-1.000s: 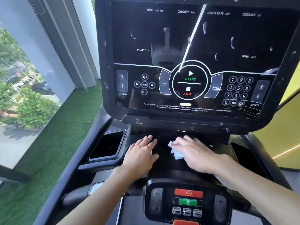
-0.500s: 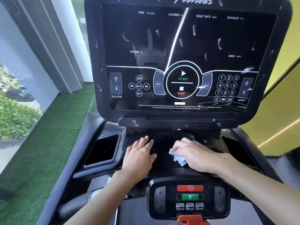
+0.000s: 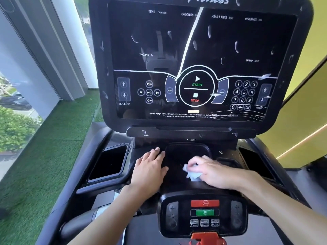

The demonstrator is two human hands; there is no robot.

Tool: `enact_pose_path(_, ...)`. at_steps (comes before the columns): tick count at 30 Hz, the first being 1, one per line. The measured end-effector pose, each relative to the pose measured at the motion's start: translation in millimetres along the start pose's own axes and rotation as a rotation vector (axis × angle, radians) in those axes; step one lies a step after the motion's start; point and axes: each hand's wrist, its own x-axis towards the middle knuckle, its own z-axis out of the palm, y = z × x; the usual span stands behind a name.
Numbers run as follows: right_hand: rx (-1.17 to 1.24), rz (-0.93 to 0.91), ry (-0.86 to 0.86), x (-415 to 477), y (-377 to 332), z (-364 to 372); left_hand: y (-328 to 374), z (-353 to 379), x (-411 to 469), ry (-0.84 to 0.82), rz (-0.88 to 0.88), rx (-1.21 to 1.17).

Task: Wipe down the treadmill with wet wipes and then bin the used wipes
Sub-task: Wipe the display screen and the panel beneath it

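The black treadmill console (image 3: 196, 66) fills the upper view, its dark screen streaked with wet marks. Below it lies a shallow black centre tray (image 3: 178, 156). My right hand (image 3: 214, 171) grips a crumpled pale blue wet wipe (image 3: 192, 174) and presses it on the tray's right part. My left hand (image 3: 150, 169) rests flat, fingers straight, on the tray's left edge. A small control pad (image 3: 204, 213) with red and green buttons sits just below my hands.
Square cup holders sit at the left (image 3: 109, 163) and right (image 3: 254, 160) of the tray. A red safety clip (image 3: 205, 238) is at the bottom. Green artificial turf (image 3: 49, 156) and a window (image 3: 16, 110) lie to the left, a yellow wall (image 3: 300, 106) to the right.
My right hand has slid the wipe slightly rightward and toward me across the tray. The left hand stays put. The view has shifted left on the console.
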Motion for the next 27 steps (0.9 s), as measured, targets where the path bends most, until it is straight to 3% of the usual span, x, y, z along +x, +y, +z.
enact_pose_path(9,0.103,0.096,-0.065,-9,-12,-3,-1,1,1,0.008,0.009,0.013)
enact_pose_path(13,0.008,0.059,-0.01,2,-18,1,0,1,1,0.002,0.009,0.029)
enact_pose_path(17,0.062,0.029,-0.067,6,-20,0,0,1,2,0.007,0.008,0.022)
enact_pose_path(21,0.018,0.115,0.153,12,-8,2,-1,1,1,0.003,0.01,0.015)
enact_pose_path(27,-0.05,0.203,0.244,7,13,1,-2,2,1,0.015,0.017,0.01)
